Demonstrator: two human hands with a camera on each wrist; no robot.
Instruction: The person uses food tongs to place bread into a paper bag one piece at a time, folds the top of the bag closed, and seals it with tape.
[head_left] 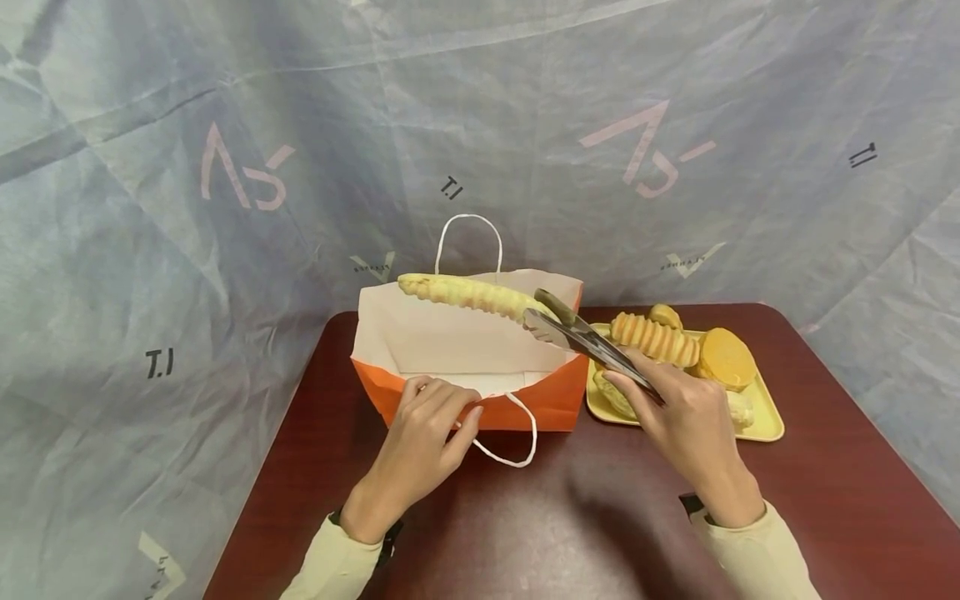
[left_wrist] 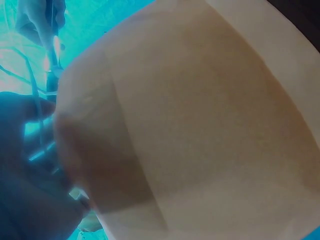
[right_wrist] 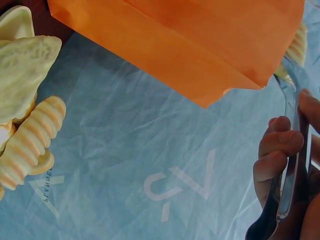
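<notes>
Hanging behind everything, a printed grey sheet (head_left: 480, 100) backs a dark red counter (head_left: 847, 475). On the counter an orange paper bag (head_left: 540, 412) gapes upward, its pale inside showing. Just beside it, to the right, lies a yellow tray (head_left: 770, 423) heaped with ridged and rounded yellow food pieces. The left hand (head_left: 427, 429) grips the bag's near rim, fingers curled over it. The right hand (head_left: 678, 412) is closed around metal tongs (head_left: 611, 354), whose tips hold a long ridged food piece (head_left: 472, 294) by its right end, roughly level above the bag's mouth.

As I judge it, the bag could slide or tip if the left hand pulls too hard on that thin rim. The long piece, pinched at one end only, could swivel or drop out should the tongs loosen. Lowered crosswise, it might catch on the bag's rim, since it spans much of the opening. The near white handle (head_left: 534, 437) droops outside and seems unlikely to interfere; the far one (head_left: 468, 217) stands up behind the piece and might snag it.

Bare counter lies in front of the bag, toward the person. The tray's side is tighter, with bag and tray nearly meeting.
</notes>
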